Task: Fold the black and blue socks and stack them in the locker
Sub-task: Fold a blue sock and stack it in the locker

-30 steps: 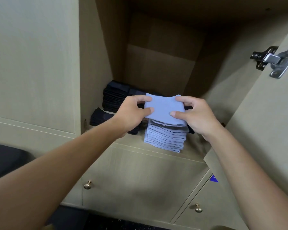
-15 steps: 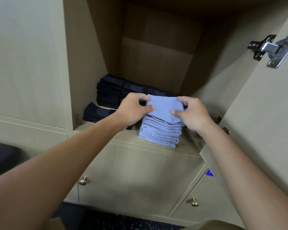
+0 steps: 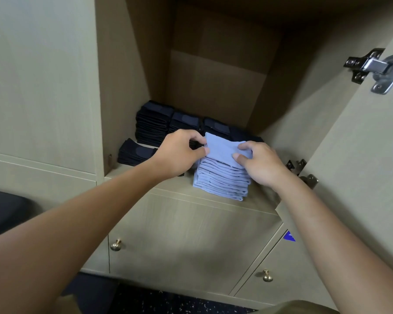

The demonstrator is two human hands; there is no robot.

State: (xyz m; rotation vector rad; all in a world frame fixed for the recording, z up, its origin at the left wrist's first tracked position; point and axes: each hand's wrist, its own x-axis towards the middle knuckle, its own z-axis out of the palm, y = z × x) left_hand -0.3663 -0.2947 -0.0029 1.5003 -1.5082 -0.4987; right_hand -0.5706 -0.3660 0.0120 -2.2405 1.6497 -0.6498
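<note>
A folded blue sock (image 3: 221,148) lies on top of a stack of folded blue socks (image 3: 222,183) at the front of the locker shelf (image 3: 168,184). My left hand (image 3: 179,152) pinches its left edge and my right hand (image 3: 259,163) pinches its right edge, thumbs underneath. Behind and to the left stand stacks of folded black socks (image 3: 153,123), with a lower black pile (image 3: 134,152) at the shelf's front left, partly hidden by my left hand.
The locker door (image 3: 361,155) stands open on the right, with a metal hinge (image 3: 377,69) near the top and another hinge (image 3: 301,169) by my right wrist. Below the shelf are cupboard doors with brass knobs (image 3: 116,245). A dark seat (image 3: 5,209) lies at far left.
Both hands have lowered the blue sock onto the blue stack and moved slightly deeper into the locker. The grip on both edges is unchanged.
</note>
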